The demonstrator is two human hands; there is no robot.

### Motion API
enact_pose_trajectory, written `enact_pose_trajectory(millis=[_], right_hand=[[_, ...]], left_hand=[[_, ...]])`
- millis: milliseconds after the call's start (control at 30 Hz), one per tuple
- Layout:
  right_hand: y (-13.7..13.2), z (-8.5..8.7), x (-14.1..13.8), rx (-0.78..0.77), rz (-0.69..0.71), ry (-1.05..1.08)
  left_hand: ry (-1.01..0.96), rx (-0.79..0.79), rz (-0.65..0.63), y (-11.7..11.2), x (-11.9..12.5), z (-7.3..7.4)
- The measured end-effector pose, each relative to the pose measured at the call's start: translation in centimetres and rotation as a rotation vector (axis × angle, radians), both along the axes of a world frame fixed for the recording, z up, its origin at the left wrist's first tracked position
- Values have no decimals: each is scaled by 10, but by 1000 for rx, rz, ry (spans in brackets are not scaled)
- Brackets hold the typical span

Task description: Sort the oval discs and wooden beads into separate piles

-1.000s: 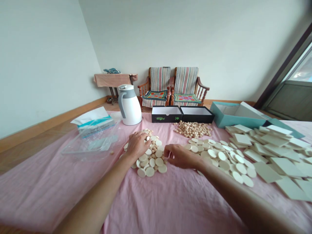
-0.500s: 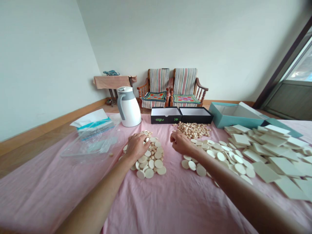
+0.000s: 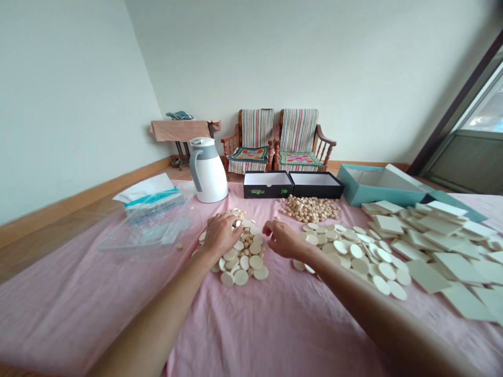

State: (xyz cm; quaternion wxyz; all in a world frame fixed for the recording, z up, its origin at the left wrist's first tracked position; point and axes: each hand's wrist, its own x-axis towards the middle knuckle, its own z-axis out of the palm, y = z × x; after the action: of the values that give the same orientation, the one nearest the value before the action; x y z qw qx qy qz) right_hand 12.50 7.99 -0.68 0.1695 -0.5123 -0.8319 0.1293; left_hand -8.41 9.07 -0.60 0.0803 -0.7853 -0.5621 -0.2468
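Note:
My left hand [image 3: 222, 233] is curled over the left edge of a small pile of round wooden discs [image 3: 241, 277] mixed with wooden beads [image 3: 247, 241]. A pale disc [image 3: 236, 224] shows between its thumb and fingers. My right hand [image 3: 283, 237] hovers just right of this pile with its fingers bent together. Whatever those fingers hold is too small or hidden to make out. Beneath my right wrist and beyond it spreads a larger heap of wooden discs [image 3: 357, 252]. Behind that hand lies a heap of wooden beads [image 3: 310, 209].
A white and grey jug [image 3: 214, 175] stands behind the left pile. Two black boxes [image 3: 268, 191] [image 3: 316, 190] and a teal box [image 3: 356, 195] line the back. Square wooden tiles [image 3: 451, 268] are heaped at right. Clear plastic packaging [image 3: 145, 238] and a tissue pack [image 3: 155, 201] lie left.
My right hand has moved left, from in front of the bead heap towards the small disc pile. My left hand has stayed almost in place.

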Motion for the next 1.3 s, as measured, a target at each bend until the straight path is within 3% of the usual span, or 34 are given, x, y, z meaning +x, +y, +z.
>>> enact_pose_trajectory(millis=[200, 400, 800, 900, 1067, 1300], right_hand=[[-5, -6, -11, -42, -31, -3], [-5, -5, -5, 23, -71, 0], [42, 5, 49, 139, -508, 61], [45, 4, 47, 137, -437, 115], [36, 1, 32, 3, -149, 82], [36, 4, 41, 29, -257, 35]], left_hand=[[2, 12, -3, 1, 0, -2], [5, 9, -3, 1, -1, -2], [6, 14, -3, -1, 0, 1], [8, 10, -4, -1, 0, 1], [9, 3, -10, -1, 0, 2], [16, 5, -7, -1, 1, 2]])
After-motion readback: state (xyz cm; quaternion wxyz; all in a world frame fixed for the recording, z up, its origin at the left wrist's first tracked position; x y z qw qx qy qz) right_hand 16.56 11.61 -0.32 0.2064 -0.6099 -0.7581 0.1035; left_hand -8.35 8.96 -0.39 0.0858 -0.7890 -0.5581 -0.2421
